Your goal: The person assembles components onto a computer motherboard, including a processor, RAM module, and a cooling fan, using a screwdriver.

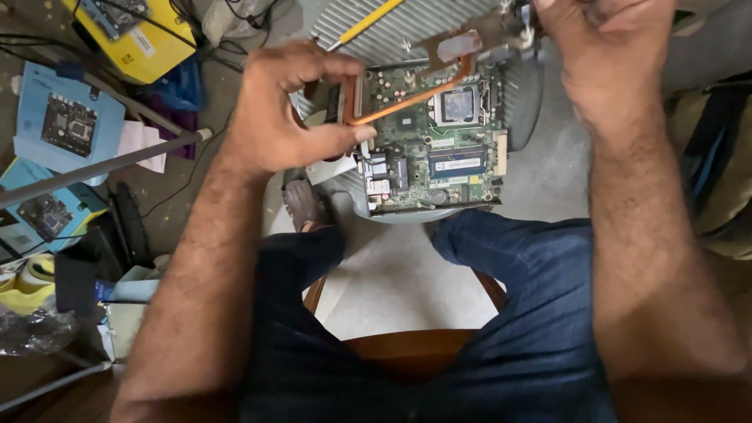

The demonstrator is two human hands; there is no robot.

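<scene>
The person is sitting on a wooden stool (407, 345), legs in dark blue trousers (501, 313) spread apart, and is looking down at a green circuit board (427, 145) lying in an open grey computer case (521, 102) on the floor between the knees. The left hand (286, 106) is curling over the board's left edge, with thumb and fingers closing on the bent end of a copper heat pipe (407, 98). The pipe is running diagonally up and to the right across the board, above the square processor socket (457, 103), to a flat copper plate (458, 45) at its upper end. The right hand (603, 35) is clenching near that upper end at the top of the view — what exactly it is gripping cannot be told, since the fingers are partly cut off by the frame edge. A memory module (458, 162) is sitting flat low on the board. On the floor to the left, well apart from the hands, two light blue boxes (66, 117) picturing boards are lying beside a yellow box (137, 35) — cables and a grey bar (102, 166) are crossing between them.
</scene>
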